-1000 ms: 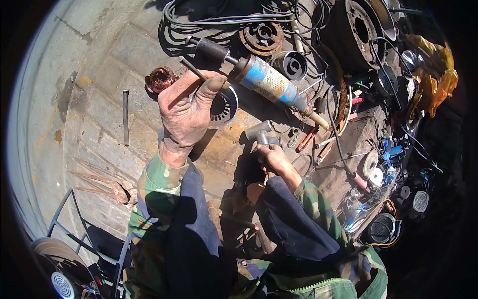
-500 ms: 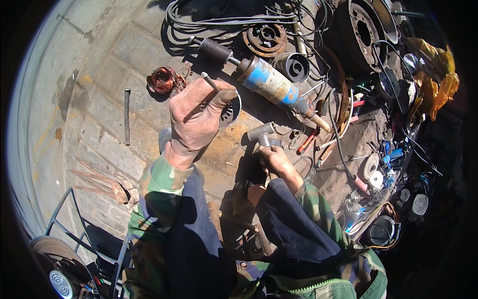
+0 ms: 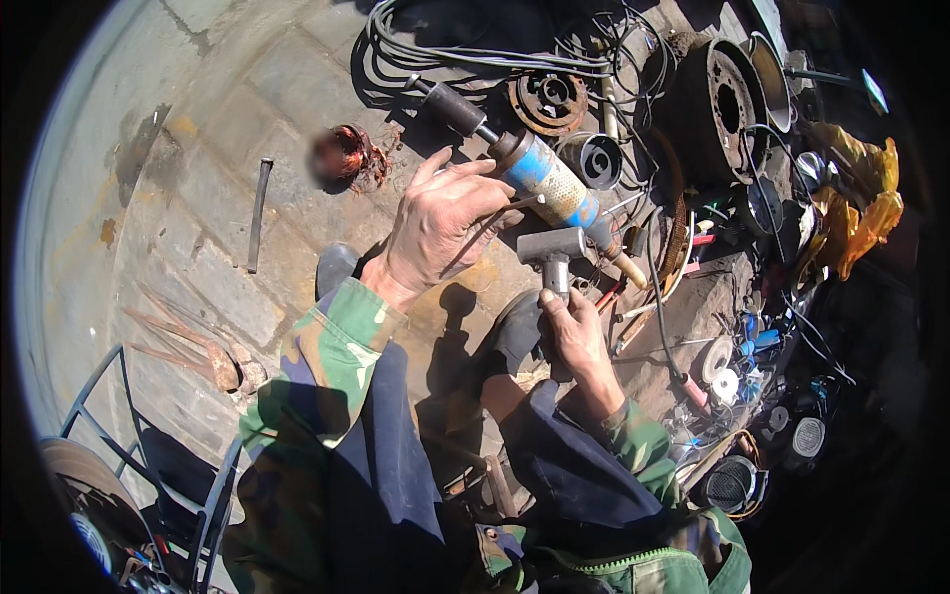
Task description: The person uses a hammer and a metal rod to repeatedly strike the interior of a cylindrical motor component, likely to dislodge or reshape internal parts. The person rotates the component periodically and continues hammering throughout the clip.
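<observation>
My left hand [image 3: 435,223] is closed on a slim metal rod [image 3: 513,206], which sticks out sideways past the fingers. Some fingers are stretched toward a blue and tan cylindrical tool [image 3: 554,178] lying on the ground. My right hand [image 3: 576,342] grips a hammer [image 3: 551,247] by the neck just below its grey metal head. The hammer head is close to the rod's tip, with a gap between them. Left of my left hand lies a bundle of copper wire [image 3: 364,158], partly blurred. The slotted round metal part seen earlier is not visible now.
A dark flat bar [image 3: 260,216] and rusty tongs-like pieces [image 3: 220,366] lie on the paving at left. Coiled cable [image 3: 475,54], a rusty pulley [image 3: 547,102] and a wheel rim [image 3: 727,109] sit at the back. A metal-framed stool [image 3: 213,495] stands lower left; assorted parts crowd the right.
My left hand has moved right, and its rod has tipped from upright to nearly level. The hammer has risen slightly and shifted right with my right hand. The slotted round part has gone from sight.
</observation>
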A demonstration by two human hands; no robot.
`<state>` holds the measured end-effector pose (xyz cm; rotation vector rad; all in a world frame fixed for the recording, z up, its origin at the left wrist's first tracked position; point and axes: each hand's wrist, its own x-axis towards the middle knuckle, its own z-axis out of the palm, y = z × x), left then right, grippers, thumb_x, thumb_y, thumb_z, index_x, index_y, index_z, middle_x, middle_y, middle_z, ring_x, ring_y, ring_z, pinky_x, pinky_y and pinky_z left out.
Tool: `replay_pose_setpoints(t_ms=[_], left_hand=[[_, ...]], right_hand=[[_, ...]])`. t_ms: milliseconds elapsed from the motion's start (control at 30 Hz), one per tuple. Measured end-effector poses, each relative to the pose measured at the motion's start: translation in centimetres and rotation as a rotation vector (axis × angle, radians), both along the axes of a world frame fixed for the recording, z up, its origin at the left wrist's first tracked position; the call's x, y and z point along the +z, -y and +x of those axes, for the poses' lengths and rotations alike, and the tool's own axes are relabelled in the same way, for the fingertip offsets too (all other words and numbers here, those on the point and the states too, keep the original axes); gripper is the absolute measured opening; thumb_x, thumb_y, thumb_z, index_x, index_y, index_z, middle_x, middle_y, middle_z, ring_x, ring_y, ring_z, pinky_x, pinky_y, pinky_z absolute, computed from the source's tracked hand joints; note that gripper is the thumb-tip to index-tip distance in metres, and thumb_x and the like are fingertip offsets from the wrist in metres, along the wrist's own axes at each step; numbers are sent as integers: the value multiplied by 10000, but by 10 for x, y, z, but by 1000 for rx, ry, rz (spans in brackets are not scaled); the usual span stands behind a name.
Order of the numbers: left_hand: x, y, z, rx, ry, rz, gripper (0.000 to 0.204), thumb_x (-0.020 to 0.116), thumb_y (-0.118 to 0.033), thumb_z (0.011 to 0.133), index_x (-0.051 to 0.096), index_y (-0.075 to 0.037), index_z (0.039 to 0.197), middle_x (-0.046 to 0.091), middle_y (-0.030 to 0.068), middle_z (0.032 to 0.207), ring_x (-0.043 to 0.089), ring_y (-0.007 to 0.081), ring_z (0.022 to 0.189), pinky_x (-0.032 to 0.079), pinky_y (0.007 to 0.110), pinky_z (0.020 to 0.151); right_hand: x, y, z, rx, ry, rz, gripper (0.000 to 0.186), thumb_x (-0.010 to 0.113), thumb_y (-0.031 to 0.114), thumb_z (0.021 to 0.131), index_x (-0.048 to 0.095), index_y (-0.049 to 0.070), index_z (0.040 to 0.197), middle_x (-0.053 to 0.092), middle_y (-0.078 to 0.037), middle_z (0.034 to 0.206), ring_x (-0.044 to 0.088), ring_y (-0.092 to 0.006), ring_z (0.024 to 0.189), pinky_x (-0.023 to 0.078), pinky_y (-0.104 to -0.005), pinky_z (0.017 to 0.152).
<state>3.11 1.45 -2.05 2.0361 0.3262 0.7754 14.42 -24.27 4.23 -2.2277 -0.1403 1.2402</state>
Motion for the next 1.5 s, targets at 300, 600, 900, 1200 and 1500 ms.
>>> replay_pose_setpoints(t_ms=[300,600,900,1200,1500], left_hand=[[0,5,0,24,34,65,210,881,-154,882,756,-123,1048,822,23,1032,780,305,1156,507,508,1059],[5,13,-4,39,11,114,184,866,-217,895,746,-109,982,822,47,1082,756,313,1196,494,520,1056],[3,13,1,46,-8,181,190,857,-274,922,735,-137,972,809,21,1087,749,275,1199,491,521,1083],[3,10,1,66,2,158,179,859,-215,915,742,-113,1004,811,41,1084,747,298,1199,483,522,1084],[24,1,1,50,38,142,167,858,-110,886,761,-78,1018,801,73,1017,774,337,1091,533,539,1084]], right_hand=[[194,-63,26,397,512,752,282,697,184,1072,599,-15,1247,631,-116,783,560,-196,579,448,-328,513],[214,-91,27,619,874,477,366,650,174,1080,601,-69,1349,616,-111,793,581,-224,607,439,-352,560],[203,-103,43,758,434,-103,240,746,149,1034,615,-23,1140,607,-203,792,523,-353,591,450,-436,604],[168,-76,36,796,488,153,285,763,50,972,636,-8,1222,693,-246,968,689,-481,861,583,-506,900],[51,-43,1,-90,-32,222,302,712,351,1120,670,57,1066,588,35,753,513,-64,594,415,-279,539]])
